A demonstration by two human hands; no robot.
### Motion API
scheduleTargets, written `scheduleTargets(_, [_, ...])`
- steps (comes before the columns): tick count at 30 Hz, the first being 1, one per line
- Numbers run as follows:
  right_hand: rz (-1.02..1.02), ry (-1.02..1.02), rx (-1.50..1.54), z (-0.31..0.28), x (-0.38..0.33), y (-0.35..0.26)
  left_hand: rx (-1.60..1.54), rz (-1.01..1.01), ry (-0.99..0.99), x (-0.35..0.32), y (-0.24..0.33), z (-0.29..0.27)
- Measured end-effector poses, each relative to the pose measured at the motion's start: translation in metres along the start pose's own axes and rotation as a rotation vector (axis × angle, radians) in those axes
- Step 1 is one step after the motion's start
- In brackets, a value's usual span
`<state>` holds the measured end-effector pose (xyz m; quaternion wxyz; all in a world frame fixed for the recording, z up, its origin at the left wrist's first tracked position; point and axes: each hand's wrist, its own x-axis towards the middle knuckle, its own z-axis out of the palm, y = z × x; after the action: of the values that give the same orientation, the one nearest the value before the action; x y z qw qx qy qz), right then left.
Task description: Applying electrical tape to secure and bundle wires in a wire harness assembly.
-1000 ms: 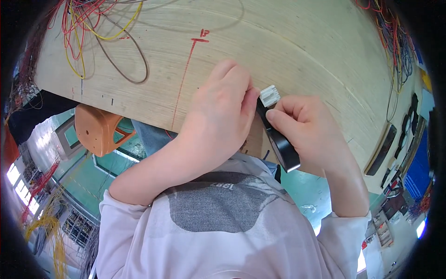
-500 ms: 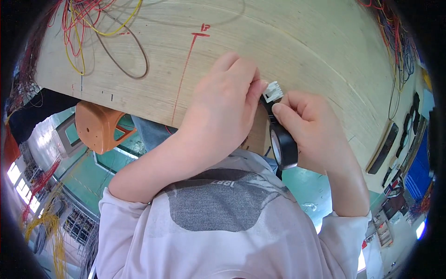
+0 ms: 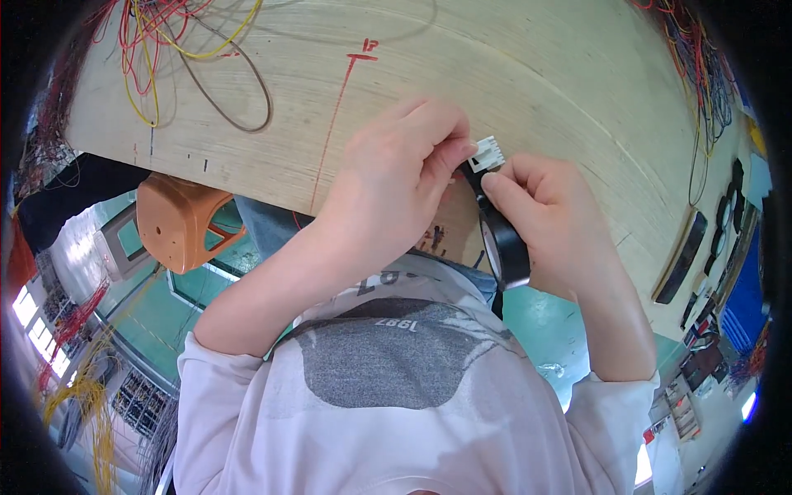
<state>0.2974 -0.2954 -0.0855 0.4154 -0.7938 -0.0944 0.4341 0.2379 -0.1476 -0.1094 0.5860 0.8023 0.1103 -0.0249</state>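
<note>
Left hand (image 3: 396, 177) pinches the white connector (image 3: 487, 153) above the table (image 3: 536, 74); right hand (image 3: 549, 223) clamps the black tape roll (image 3: 505, 243) just below the connector.

A small white plastic connector (image 3: 487, 153) and a glossy black roll of tape (image 3: 505, 239) sit over a pale, light-brown wooden board (image 3: 511, 74) with fine grain and a thin red drawn line (image 3: 334, 124). Red, yellow and brown wires (image 3: 177, 49) loop at its far left corner. An orange stool (image 3: 177, 219) stands on the green floor (image 3: 157, 305). The shirt (image 3: 371, 412) is pale pink with a grey patch.
</note>
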Motion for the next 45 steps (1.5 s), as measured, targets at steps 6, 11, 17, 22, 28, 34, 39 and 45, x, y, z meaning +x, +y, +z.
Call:
scheduleTargets(6, [-0.030,0.019,0.001,0.002,0.002,0.003,-0.071,-0.036,-0.022,-0.001,-0.001,-0.001])
scheduleTargets(11, [-0.069,0.034,-0.027,0.002,0.000,0.003,0.101,-0.008,0.058,0.000,-0.001,0.002])
scheduleTargets(17, [-0.025,0.030,0.017,0.002,0.002,0.005,0.165,0.098,0.095,0.004,-0.001,0.006])
scheduleTargets(22, [-0.040,0.011,0.037,0.002,0.003,0.006,0.167,0.077,0.078,0.004,0.002,0.006])
scheduleTargets(28, [0.001,-0.020,0.141,-0.001,-0.003,0.003,0.477,0.325,0.151,0.001,0.009,-0.004])
scheduleTargets(34, [-0.066,-0.005,0.148,0.001,-0.019,-0.016,-0.435,-0.332,0.027,-0.007,0.021,-0.026])
scheduleTargets(39, [-0.089,-0.052,0.110,0.007,-0.019,-0.022,-0.809,-0.400,-0.050,-0.020,0.020,-0.035])
scheduleTargets(45, [-0.338,0.142,0.080,0.013,-0.018,-0.044,-0.772,-0.308,0.029,-0.031,0.020,-0.035])
